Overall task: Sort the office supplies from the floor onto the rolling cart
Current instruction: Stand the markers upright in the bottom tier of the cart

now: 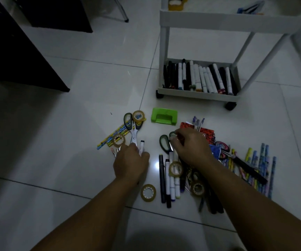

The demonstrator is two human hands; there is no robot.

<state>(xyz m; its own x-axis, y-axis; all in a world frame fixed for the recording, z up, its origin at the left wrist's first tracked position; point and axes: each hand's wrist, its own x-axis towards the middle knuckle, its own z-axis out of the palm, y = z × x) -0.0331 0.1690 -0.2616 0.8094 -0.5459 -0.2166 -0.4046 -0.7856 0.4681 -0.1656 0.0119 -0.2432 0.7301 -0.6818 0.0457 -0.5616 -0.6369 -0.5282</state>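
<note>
Office supplies lie scattered on the white tiled floor. My left hand grips a white marker with a black cap, beside grey-handled scissors. My right hand curls over a second pair of scissors, its fingers at the handle; what it holds is partly hidden. Several markers lie between my forearms under a tape roll. The white rolling cart stands beyond, its bottom tray filled with markers.
A green hole punch sits in front of the cart. Patterned pencils fan out at right, yellow ones at left. Another tape roll lies near my left wrist. Dark furniture stands at the left.
</note>
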